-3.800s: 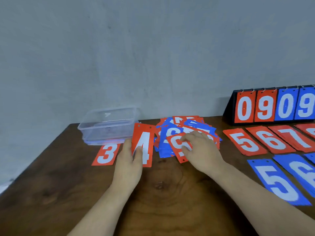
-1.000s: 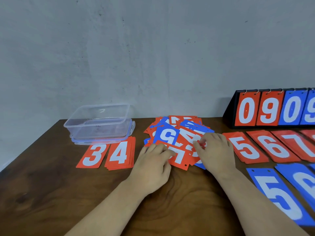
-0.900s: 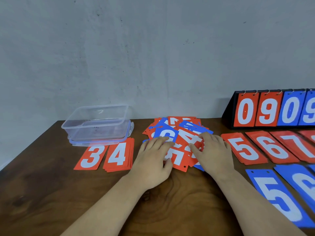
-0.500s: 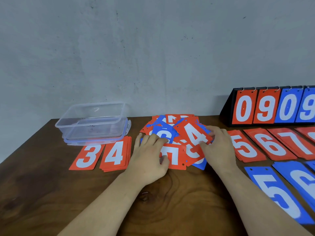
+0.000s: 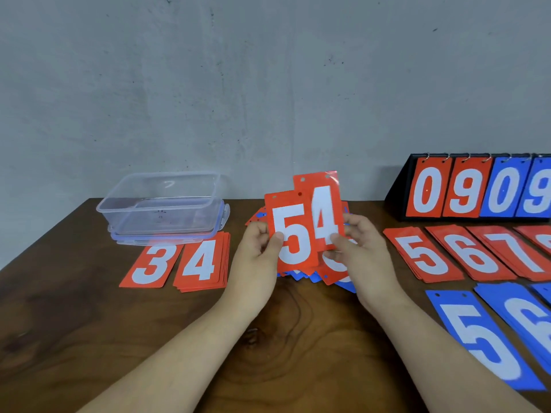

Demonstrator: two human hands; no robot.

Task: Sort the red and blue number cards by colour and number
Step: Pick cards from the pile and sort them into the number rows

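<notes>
The left hand (image 5: 259,251) is holding up a red 5 card (image 5: 293,231). The right hand (image 5: 362,248) is pinching a red 4 card (image 5: 323,210) just behind it.

Only the person's arms are in view. The left forearm (image 5: 193,350) and the right forearm (image 5: 429,350) are bare along their whole visible length, from the bottom edge up to the wrists. The left hand (image 5: 256,251) and the right hand (image 5: 363,251) are likewise bare, with smooth, rounded fingers.
</notes>
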